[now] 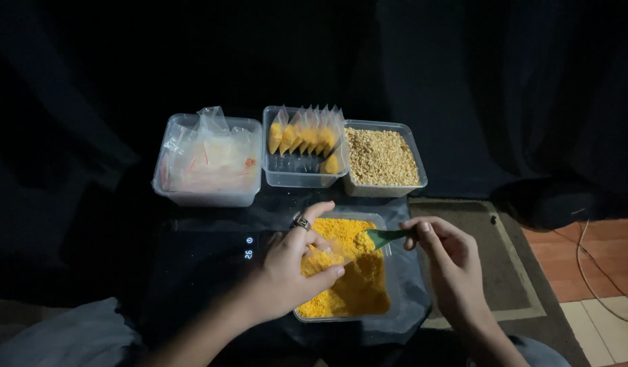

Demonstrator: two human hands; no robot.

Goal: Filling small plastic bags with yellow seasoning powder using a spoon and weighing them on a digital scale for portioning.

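Head view, looking down. I see the left hand closed around a small clear plastic bag, thumb and fingers pinching its mouth; a ring sits on one finger. The bag hangs over the near container, a clear rectangular tub filled with yellow-orange crumbs, and already shows some of the same crumbs inside it.

The right hand is closed on the handle of a green spoon, held between thumb and fingertips. The spoon's bowl points left toward the bag's mouth, just beside the left hand's fingers; whether it touches the bag I cannot tell.

The near container rests on a dark flat scale with a small lit display (digits not reproduced here), which lies on a dark desk.

Beyond the hands, three clear tubs stand side by side in a row, touching or nearly so:
- left tub: crumpled empty clear bags;
- middle tub: filled packets of yellow crumbs, standing upright in a rank;
- right tub: pale tan granules.

To the right, a dark mat borders a reddish tiled floor, where a thin cable trails. The surroundings are dark cloth. Nothing stands between the hands and the near container; the left hand covers part of the crumbs and of the bag.
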